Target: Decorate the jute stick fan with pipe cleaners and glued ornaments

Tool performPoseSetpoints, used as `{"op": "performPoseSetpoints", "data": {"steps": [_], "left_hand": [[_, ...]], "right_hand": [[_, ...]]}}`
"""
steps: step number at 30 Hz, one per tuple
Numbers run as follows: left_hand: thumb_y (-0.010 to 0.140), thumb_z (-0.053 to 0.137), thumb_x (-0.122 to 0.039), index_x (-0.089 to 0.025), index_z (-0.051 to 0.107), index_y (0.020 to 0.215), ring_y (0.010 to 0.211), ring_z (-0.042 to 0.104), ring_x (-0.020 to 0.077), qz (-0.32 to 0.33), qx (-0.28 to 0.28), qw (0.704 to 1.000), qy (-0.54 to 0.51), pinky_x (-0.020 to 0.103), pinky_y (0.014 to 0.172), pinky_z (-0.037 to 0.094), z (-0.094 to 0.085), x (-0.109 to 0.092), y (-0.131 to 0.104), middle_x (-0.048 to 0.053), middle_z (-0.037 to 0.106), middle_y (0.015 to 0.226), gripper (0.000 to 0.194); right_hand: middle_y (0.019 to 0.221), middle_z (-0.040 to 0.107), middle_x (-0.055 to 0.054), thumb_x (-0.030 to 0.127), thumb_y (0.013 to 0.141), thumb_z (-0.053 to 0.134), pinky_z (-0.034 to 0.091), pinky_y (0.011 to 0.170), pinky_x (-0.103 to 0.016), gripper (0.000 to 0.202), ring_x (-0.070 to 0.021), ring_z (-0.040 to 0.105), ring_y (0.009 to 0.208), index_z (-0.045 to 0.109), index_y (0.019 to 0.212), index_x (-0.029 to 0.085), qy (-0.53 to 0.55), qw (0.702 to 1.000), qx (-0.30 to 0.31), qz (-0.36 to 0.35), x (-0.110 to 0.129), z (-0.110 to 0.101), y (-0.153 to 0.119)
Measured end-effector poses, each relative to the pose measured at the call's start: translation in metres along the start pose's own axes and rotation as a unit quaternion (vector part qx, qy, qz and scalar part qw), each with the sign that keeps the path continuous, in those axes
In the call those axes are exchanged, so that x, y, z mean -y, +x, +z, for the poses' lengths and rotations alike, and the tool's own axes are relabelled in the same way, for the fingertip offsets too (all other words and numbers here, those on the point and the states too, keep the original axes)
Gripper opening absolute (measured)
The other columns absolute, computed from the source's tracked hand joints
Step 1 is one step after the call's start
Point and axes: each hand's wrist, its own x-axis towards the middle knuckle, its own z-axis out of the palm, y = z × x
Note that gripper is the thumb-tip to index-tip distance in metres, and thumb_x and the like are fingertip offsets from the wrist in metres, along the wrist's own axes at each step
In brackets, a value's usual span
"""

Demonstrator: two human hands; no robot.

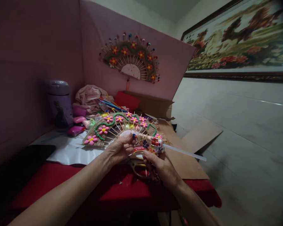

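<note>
A flower-patterned hot glue gun (151, 142) is in my right hand (161, 164), its fingers wrapped round the handle. From the gun's back end a long translucent glue stick (185, 153) juts out to the right. My left hand (122, 147) pinches a small dark blue bead or ball (134, 135) at the gun's nozzle; whether they touch I cannot tell. Behind both hands lies a fan-shaped craft (113, 124) of twine and thin sticks, with pink flowers and a green wavy strip. Scissors (141, 171) with gold-coloured handles lie below the gun, partly hidden.
A finished-looking fan (132, 58) hangs on the pink board (174, 59). At the left stand a purple flask (59, 105) and several pink packets (75, 130). Cardboard (186, 163) covers the right side of the red-clothed table (96, 185). Pink cloth (91, 97) lies behind.
</note>
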Motion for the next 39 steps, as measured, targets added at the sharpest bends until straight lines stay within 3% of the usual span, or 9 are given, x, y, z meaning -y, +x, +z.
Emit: {"op": "performPoseSetpoints", "data": {"steps": [11, 16, 21, 26, 30, 32, 39], "left_hand": [[0.076, 0.058, -0.005, -0.009, 0.061, 0.08, 0.055, 0.059, 0.0113, 0.006, 0.001, 1.0, 0.02, 0.024, 0.057, 0.055, 0.0003, 0.0005, -0.0006, 0.005, 0.06, 0.064, 0.006], [0.077, 0.058, -0.006, -0.009, 0.06, 0.076, 0.05, 0.056, 0.0093, -0.002, 0.013, 1.0, 0.021, 0.018, 0.048, 0.051, 0.0012, 0.0, -0.0012, 0.004, 0.057, 0.06, 0.004], [0.077, 0.057, -0.006, -0.009, 0.061, 0.079, 0.055, 0.059, 0.0119, -0.002, -0.004, 1.0, 0.022, 0.022, 0.053, 0.054, 0.0013, -0.0003, -0.0015, 0.006, 0.059, 0.064, 0.005], [0.078, 0.055, -0.004, -0.008, 0.061, 0.078, 0.047, 0.054, 0.0078, -0.005, -0.004, 1.0, 0.016, 0.01, 0.032, 0.037, 0.0016, -0.0011, -0.001, 0.005, 0.057, 0.06, 0.007], [0.076, 0.058, -0.006, -0.009, 0.06, 0.082, 0.056, 0.061, 0.0121, -0.002, 0.004, 1.0, 0.024, 0.022, 0.054, 0.055, 0.001, -0.0003, -0.0017, 0.006, 0.061, 0.065, 0.008], [0.076, 0.06, -0.008, -0.01, 0.06, 0.084, 0.06, 0.063, 0.0147, -0.001, 0.018, 0.999, 0.03, 0.029, 0.063, 0.057, 0.0005, 0.0002, -0.0024, 0.007, 0.062, 0.067, 0.009], [0.074, 0.063, -0.008, -0.011, 0.06, 0.088, 0.058, 0.061, 0.0127, 0.016, 0.064, 0.997, 0.026, 0.025, 0.059, 0.056, -0.0001, 0.0006, -0.0032, 0.005, 0.062, 0.067, 0.015]], "right_hand": [[0.058, 0.05, 0.002, 0.046, 0.082, 0.052, 0.03, 0.034, -0.017, 0.033, -0.006, 0.041, 0.042, 0.056, 0.072, 0.014, 0.003, 1.0, -0.001, -0.006, 0.0005, 0.0001, -0.0002], [0.06, 0.049, 0.002, 0.047, 0.082, 0.052, 0.031, 0.033, -0.017, 0.034, -0.0062, 0.042, 0.042, 0.055, 0.072, 0.014, -0.003, 1.0, -0.009, -0.013, 0.0013, 0.0013, -0.0005], [0.061, 0.051, 0.002, 0.045, 0.082, 0.053, 0.033, 0.035, -0.017, 0.032, -0.006, 0.042, 0.044, 0.058, 0.077, 0.014, 0.0, 1.0, -0.005, -0.009, 0.0023, 0.0017, -0.0003], [0.062, 0.051, 0.002, 0.046, 0.081, 0.053, 0.034, 0.036, -0.018, 0.032, -0.0069, 0.043, 0.045, 0.058, 0.08, 0.014, -0.004, 1.0, -0.013, -0.006, 0.0029, 0.0025, -0.0005], [0.061, 0.052, 0.002, 0.046, 0.081, 0.054, 0.035, 0.037, -0.019, 0.031, -0.0071, 0.044, 0.044, 0.06, 0.078, 0.015, -0.006, 1.0, -0.016, -0.005, 0.002, 0.0017, -0.0008], [0.06, 0.053, 0.002, 0.046, 0.081, 0.054, 0.034, 0.037, -0.02, 0.032, -0.0075, 0.043, 0.043, 0.061, 0.076, 0.016, -0.009, 1.0, -0.017, -0.006, 0.0015, 0.0012, -0.0008], [0.057, 0.053, 0.001, 0.044, 0.08, 0.056, 0.037, 0.042, -0.021, 0.029, -0.0107, 0.048, 0.05, 0.063, 0.075, 0.017, -0.004, 0.999, -0.026, -0.039, 0.0027, 0.0011, -0.0011]]}}
